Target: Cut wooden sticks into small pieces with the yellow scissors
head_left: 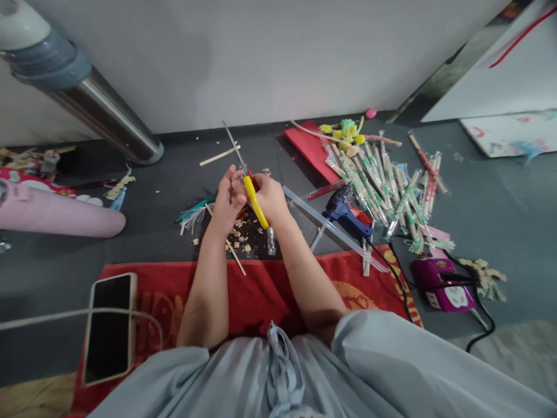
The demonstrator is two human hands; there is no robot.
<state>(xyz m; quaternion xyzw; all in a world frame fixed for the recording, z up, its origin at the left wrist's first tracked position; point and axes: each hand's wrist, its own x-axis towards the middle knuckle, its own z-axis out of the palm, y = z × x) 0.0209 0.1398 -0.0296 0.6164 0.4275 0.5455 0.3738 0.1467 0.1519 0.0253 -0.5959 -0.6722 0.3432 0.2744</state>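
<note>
My right hand (270, 200) is closed around a pair of scissors (255, 203) with yellow handles. Its blades point up and to the left, past my left fingertips. My left hand (228, 203) is beside the scissors, fingers curled in toward the pivot. Anything between those fingers is too small or hidden to make out. A thin wooden stick (235, 255) runs beneath my left wrist, and another stick (220, 155) lies beyond the hands. Broken tan bits (237, 235) are scattered below them. Next to my left wrist is a teal tassel (195, 210) with white strands.
Right of my hands are a blue glue gun (348, 217), clear glue sticks (335, 228), a red packet (311, 148) and many wrapped sticks (378, 180). A purple box (444, 284) with black cables sits farther right. Left are a phone (108, 328) on a red towel (165, 290) and a pink bottle (61, 212).
</note>
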